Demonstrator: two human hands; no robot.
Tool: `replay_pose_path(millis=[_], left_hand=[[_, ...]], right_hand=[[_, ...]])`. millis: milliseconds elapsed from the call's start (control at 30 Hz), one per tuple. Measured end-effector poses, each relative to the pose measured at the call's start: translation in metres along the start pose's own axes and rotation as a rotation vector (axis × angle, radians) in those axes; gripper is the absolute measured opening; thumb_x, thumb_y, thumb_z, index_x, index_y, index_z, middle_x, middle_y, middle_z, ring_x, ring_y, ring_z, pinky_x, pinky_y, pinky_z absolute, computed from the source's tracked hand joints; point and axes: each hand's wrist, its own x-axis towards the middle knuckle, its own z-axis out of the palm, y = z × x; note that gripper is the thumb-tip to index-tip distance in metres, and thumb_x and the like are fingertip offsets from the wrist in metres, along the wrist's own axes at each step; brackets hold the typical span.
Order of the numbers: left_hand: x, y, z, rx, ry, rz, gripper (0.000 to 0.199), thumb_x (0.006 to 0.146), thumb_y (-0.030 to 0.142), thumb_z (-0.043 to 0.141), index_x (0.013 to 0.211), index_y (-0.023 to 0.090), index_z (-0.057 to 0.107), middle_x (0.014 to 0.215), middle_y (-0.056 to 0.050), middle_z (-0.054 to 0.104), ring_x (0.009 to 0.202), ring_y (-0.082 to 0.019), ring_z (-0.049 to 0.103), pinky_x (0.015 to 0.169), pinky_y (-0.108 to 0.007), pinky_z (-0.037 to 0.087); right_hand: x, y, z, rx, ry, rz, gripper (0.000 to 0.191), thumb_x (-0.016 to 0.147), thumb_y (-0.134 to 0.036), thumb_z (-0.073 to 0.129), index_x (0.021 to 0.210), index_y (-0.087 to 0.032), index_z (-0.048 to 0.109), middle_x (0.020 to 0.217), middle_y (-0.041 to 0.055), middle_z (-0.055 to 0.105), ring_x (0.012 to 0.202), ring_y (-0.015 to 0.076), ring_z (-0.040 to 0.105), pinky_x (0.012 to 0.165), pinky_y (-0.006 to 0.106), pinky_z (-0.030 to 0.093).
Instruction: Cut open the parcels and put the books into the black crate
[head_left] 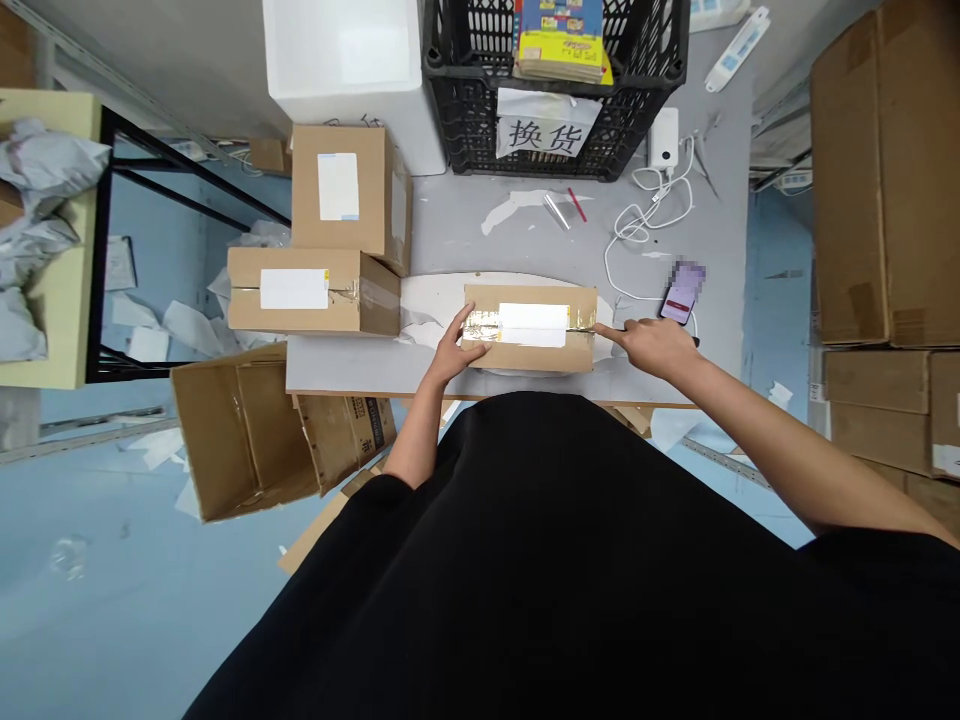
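A closed cardboard box (525,356) lies in front of me on the table, with clear tape along its top seam and a white label (534,325) across the middle. My left hand (452,352) grips its left end, fingers on the far side and thumb near the front. At the right end, the tip of my right index finger (651,345) touches the box by the seam. The other right-hand fingers are curled; whatever they may hold is hidden. Under the box is a pale rounded sheet (435,290).
Two labelled cardboard boxes (300,318) stand at the left. Behind are a white bin (345,50) and a black crate (555,165) with colourful packs. A phone (679,298), white cable (634,228) and power strip (664,138) lie right. An open carton (240,435) stands below the table.
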Motion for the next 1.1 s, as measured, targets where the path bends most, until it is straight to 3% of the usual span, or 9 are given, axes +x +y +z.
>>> replay_pose_path(millis=[533, 967, 1100], left_hand=[[-0.001, -0.001, 0.001, 0.052, -0.001, -0.01, 0.092, 0.079, 0.058, 0.074, 0.157, 0.031, 0.033, 0.166, -0.007, 0.031, 0.154, -0.029, 0.029, 0.125, -0.045, 0.027], [-0.002, 0.007, 0.002, 0.075, 0.022, -0.019, 0.092, 0.077, 0.061, 0.075, 0.155, 0.031, 0.037, 0.164, -0.009, 0.034, 0.153, -0.033, 0.029, 0.124, -0.051, 0.027], [-0.002, 0.006, -0.002, 0.194, 0.066, -0.006, 0.089, 0.074, 0.061, 0.077, 0.151, 0.034, 0.043, 0.169, -0.008, 0.019, 0.157, -0.035, 0.016, 0.121, -0.05, 0.032]], right_hand=[[-0.011, 0.013, 0.011, 0.055, -0.01, 0.032, 0.067, 0.094, -0.017, 0.04, 0.156, -0.043, 0.034, 0.101, 0.0102, 0.069, 0.081, 0.0239, 0.061, 0.064, 0.032, 0.03], [-0.019, 0.018, 0.026, 0.076, 0.056, 0.037, 0.063, 0.097, -0.018, 0.035, 0.155, -0.043, 0.035, 0.107, 0.0098, 0.07, 0.084, 0.023, 0.063, 0.064, 0.03, 0.03], [-0.026, 0.019, 0.041, 0.172, 0.114, 0.071, 0.055, 0.101, -0.029, 0.032, 0.155, -0.039, 0.038, 0.108, 0.0092, 0.071, 0.082, 0.0228, 0.064, 0.064, 0.03, 0.037]])
